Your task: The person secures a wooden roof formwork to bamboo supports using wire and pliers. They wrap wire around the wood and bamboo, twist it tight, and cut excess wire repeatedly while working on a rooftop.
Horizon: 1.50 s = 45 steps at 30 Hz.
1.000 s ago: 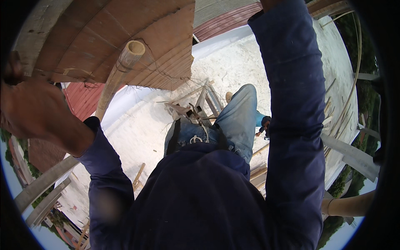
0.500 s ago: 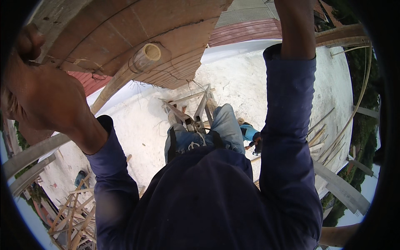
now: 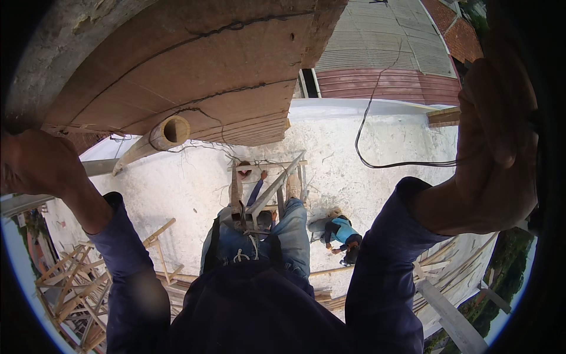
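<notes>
My left hand [image 3: 35,162] is raised at the far left, beside the lower edge of a large brown wooden panel [image 3: 177,65]. Its fingers run into the dark rim, so their grip is hidden. My right hand [image 3: 495,141] is up at the far right, fingers curled closed round a thin dark wire [image 3: 407,163]. From this hand the doubled wire runs left, then bends upward to a thin free end. Other dark wires cross the panel's face, and one loops round the open-ended bamboo pole [image 3: 175,131] beneath it.
Below me stands a wooden ladder-like frame [image 3: 271,189], with a person's arm [image 3: 256,190] beside it. Another person in blue and black [image 3: 343,231] crouches on the pale floor [image 3: 365,138]. Loose timber [image 3: 73,289] is piled at lower left. A grey beam [image 3: 451,315] slants at lower right.
My right hand has come down from beyond the top edge to the right side, and the wire in it now shows. My left hand appears lower and farther left. The whole view has shifted.
</notes>
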### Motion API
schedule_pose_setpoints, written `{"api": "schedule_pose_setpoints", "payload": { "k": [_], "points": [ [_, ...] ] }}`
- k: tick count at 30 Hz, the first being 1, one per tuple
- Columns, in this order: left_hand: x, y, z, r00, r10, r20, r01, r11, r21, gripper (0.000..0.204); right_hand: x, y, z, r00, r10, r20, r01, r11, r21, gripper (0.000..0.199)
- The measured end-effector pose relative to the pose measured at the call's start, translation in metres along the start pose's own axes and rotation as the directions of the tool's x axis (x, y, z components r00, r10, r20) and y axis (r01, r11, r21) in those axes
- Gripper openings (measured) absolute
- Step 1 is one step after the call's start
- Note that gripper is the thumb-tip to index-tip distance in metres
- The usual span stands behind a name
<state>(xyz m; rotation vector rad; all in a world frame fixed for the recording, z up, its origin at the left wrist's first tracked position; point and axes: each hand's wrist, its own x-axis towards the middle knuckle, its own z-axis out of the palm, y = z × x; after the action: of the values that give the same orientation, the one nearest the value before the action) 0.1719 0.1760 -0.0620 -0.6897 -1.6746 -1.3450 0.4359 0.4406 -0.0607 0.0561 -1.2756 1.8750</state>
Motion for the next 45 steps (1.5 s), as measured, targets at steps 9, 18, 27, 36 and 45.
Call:
{"api": "schedule_pose_setpoints", "payload": {
  "k": [9,18,27,36,45],
  "points": [
    [0.061,-0.002,-0.036,0.935,0.308,0.175,-0.342,0.912,0.225,0.049,-0.014,-0.021,0.039,0.995,-0.032,0.097,0.012,0.981,0.195,0.058],
    [0.082,-0.060,-0.035,0.994,0.012,-0.108,-0.033,0.980,-0.195,0.054,-0.035,-0.008,0.114,0.983,-0.011,-0.182,-0.046,0.951,-0.307,0.059],
    [0.123,-0.040,-0.191,0.958,0.244,0.150,0.076,0.289,-0.954,0.054,-0.047,-0.022,0.143,0.948,-0.053,-0.314,0.000,0.986,-0.168,0.051],
    [0.112,-0.055,-0.184,0.986,-0.163,0.017,0.063,0.279,-0.958,0.047,-0.018,-0.022,0.150,0.966,-0.128,-0.223,0.044,0.937,-0.347,0.048],
    [0.109,-0.060,-0.211,0.944,-0.328,0.030,0.070,0.110,-0.991,0.052,0.024,-0.022,0.097,0.973,-0.083,-0.215,-0.029,0.882,-0.470,0.044]
  ]
}}
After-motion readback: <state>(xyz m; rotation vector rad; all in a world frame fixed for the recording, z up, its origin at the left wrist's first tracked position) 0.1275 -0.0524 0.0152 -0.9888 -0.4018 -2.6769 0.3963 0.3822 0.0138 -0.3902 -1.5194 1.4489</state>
